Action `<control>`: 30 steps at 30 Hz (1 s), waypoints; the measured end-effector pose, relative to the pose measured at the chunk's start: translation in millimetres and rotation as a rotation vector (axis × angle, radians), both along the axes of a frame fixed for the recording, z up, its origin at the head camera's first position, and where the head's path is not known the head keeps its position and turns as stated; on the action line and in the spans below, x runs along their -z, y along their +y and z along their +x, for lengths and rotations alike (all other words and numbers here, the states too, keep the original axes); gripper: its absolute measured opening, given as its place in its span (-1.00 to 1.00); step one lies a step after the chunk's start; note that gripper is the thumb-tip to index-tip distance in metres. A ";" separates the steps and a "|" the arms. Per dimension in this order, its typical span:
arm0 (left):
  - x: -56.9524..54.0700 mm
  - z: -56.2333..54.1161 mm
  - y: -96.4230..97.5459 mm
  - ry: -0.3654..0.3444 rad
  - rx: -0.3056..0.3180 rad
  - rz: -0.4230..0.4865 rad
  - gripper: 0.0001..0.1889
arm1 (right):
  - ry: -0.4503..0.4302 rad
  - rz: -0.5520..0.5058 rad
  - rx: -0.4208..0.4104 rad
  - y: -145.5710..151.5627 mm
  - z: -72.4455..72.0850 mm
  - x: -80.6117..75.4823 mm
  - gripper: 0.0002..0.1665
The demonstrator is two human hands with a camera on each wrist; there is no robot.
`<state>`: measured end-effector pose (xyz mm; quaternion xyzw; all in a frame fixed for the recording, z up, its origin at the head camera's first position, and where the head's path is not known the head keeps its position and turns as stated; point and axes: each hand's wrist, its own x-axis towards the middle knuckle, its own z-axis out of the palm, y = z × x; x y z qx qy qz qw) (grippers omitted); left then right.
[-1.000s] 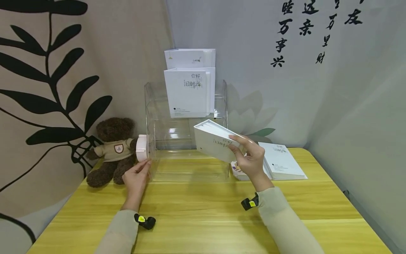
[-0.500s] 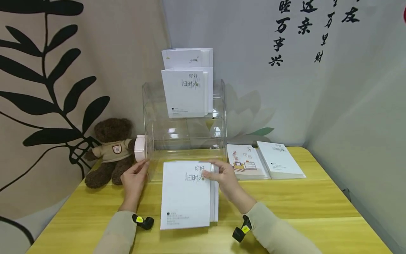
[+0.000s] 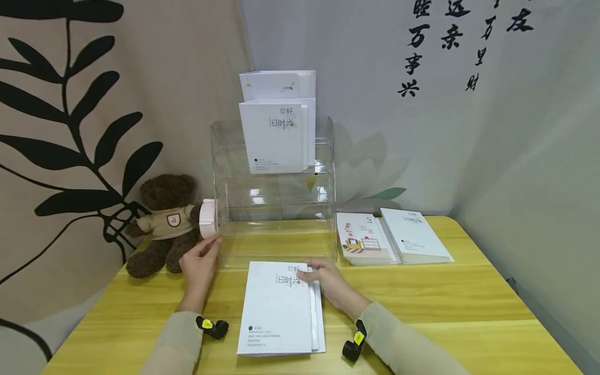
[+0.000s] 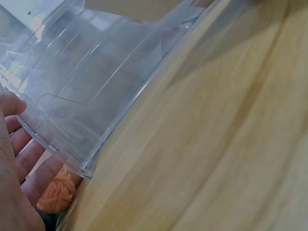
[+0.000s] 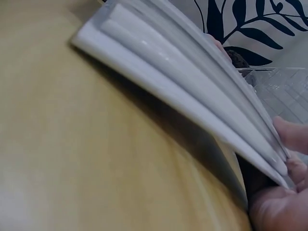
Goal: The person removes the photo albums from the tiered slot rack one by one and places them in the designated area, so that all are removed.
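The white book (image 3: 276, 312) has moved nearer since half a second ago, and the right hand (image 3: 335, 286) has come along with it; the left hand (image 3: 199, 265) has kept its place. The book is now at the near middle of the wooden table (image 3: 422, 312), its printed cover facing up, the black lettering toward the far right corner. The right wrist view shows its layered edge and a dark gap beneath part of it, so it is tilted; whether its near edge touches the wood I cannot tell. The right hand holds it by the far right corner, thumb on the cover and fingers curled underneath.

Beyond the book stands a clear rack (image 3: 281, 203). The left hand pinches its lower left edge, thumb in front and the other fingers, fairly straight, behind. On the rack's upper part stand a front book (image 3: 272, 138) and, behind it, a back book (image 3: 272, 86).

To the right of the rack lie an illustrated book (image 3: 363, 234) and, just beside it, a second white book (image 3: 414, 234). To the left, a pink object (image 3: 208, 219) is close against the rack, with a brown teddy bear (image 3: 164, 224) sitting beside it.
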<state>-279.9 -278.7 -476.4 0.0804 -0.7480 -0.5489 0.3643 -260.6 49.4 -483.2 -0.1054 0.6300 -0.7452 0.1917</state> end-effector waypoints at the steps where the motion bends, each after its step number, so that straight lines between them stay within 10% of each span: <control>1: -0.5 0.1 -0.2 0.001 -0.006 -0.003 -0.79 | -0.003 0.001 -0.004 -0.5 0.0 -0.5 -0.54; 30: -0.9 -0.6 0.3 -0.019 0.003 0.011 -0.77 | 0.010 0.045 -0.063 -0.9 -4.8 0.2 -0.58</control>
